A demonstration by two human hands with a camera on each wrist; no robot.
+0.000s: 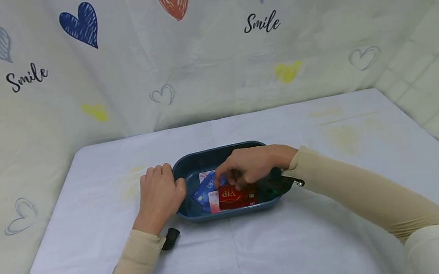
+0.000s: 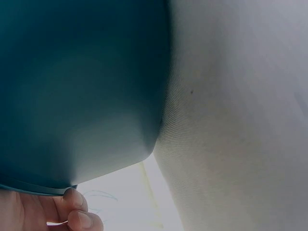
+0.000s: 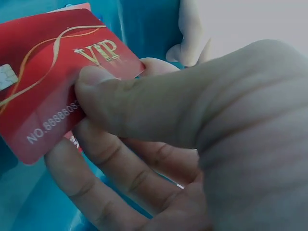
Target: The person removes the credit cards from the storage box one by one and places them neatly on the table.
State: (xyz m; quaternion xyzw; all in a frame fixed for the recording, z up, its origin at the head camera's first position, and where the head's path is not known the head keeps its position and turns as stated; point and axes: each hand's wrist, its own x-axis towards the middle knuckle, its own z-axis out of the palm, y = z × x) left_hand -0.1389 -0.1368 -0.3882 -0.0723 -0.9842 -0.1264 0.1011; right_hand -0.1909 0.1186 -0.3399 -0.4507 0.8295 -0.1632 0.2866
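A dark blue-green oval tray [image 1: 231, 213] lies on the table. My left hand [image 1: 161, 194] grips its left end, with fingertips at the rim in the left wrist view. Over the tray's middle, my right hand [image 1: 252, 165] pinches a red VIP card [image 3: 43, 72] between thumb and fingers. That card shows gold lettering, a chip and an embossed number. Just left of the red card, a blue card [image 1: 204, 191] and a pinkish card [image 1: 214, 202] lie overlapping in the tray. A pale patterned card [image 1: 205, 175] sticks out behind them, partly covered. The right hand hides part of the tray.
A white cloth covers the table [image 1: 306, 248]. Behind it hangs a pale curtain [image 1: 210, 52] printed with hearts and "Smile". Black wrist straps show below both hands, the right one [image 1: 283, 185] overlapping the tray's right end in the head view.
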